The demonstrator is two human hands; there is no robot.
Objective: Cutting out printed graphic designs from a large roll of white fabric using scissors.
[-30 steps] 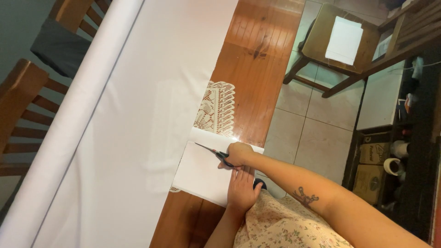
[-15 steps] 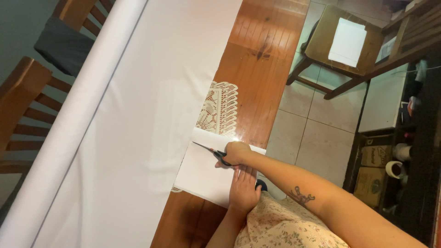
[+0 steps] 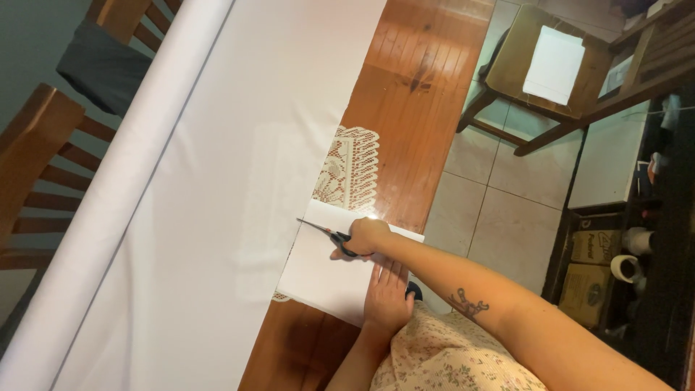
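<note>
Scissors (image 3: 329, 233): gripped in right hand (image 3: 365, 237), fingers curled shut through dark handles; blades pointed toward upper left, tips at edge of white sheet (image 3: 217, 217). Blade opening: cannot be told, too small.

Paper piece (image 3: 326, 271): white, rectangular, laid at near edge of tabletop (image 3: 413, 108), just beside the sheet; scissors held above its upper edge. Pressed flat by left hand (image 3: 387, 300), palm down, fingers spread open, nothing grasped.

White sheet: wide, spread over most of tabletop, run off a roll (image 3: 116, 188) lying along far side. Smooth, w/ faint lighter rectangle near centre.

Lace doily (image 3: 351, 170): cream, patterned, partly covered by sheet and paper piece; small bit seen at paper's lower left corner.

Tabletop: reddish varnished wood, bare strip on right side, glare spot near right hand.

Right forearm: small dark tattoo (image 3: 467, 303). Floral garment (image 3: 449, 355) at lower centre.

Surrounds: wooden chairs (image 3: 36, 145) at left, one w/ dark cushion; pale tiled floor (image 3: 492, 210) at right; wooden stool (image 3: 550, 65) w/ white sheet on it, well apart; cardboard boxes (image 3: 594, 268) and tape rolls (image 3: 626, 268) by dark shelving, far right.
</note>
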